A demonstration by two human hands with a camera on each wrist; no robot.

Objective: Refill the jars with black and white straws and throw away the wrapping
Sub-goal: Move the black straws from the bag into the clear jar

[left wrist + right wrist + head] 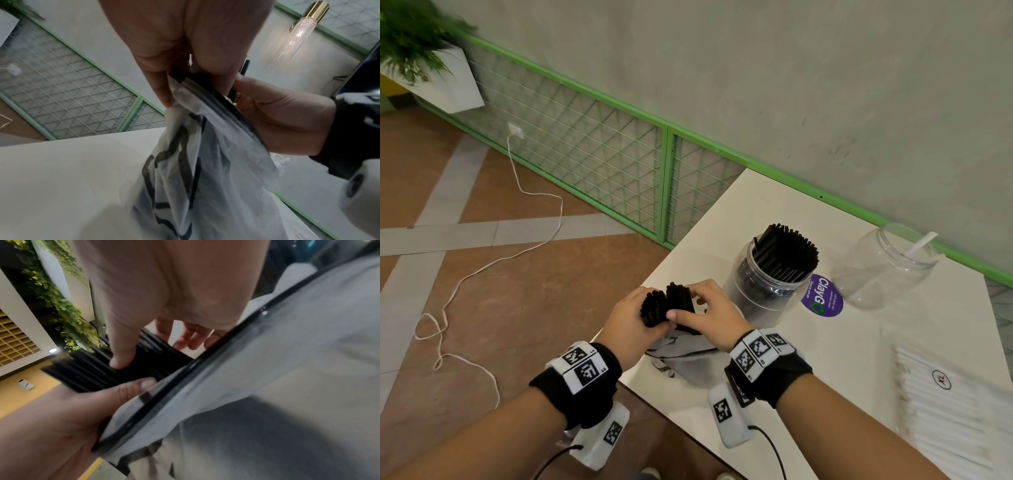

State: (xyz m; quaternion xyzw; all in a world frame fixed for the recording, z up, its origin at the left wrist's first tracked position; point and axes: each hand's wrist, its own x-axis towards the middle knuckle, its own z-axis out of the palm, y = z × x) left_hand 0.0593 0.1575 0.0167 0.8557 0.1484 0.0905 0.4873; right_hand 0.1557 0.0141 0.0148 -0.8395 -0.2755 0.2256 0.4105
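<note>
You are partway through. The black jar (774, 274) on the bench (842, 342) already stands packed with black straws, while the clear jar (883, 267) beside it holds just one white straw (921, 245). The white pack (945, 411) lies unopened near the bench's right edge, so that refill and the binning of both wrappings are, by my reading, still to do.

Your left hand (631, 320) curls round one clump of black straws (654, 306) where it comes out of the wrapping (685, 359). Your right hand (709, 313) pinches a second clump just beside it, thumb pressed on the near side and fingers over the top. Both grips are closed on the straws, splitting the bundle in two. The wrapping hangs slack below your hands, its lower part resting on the bench; the straw tips stand up above your fingers, near the black jar but apart from it.
</note>
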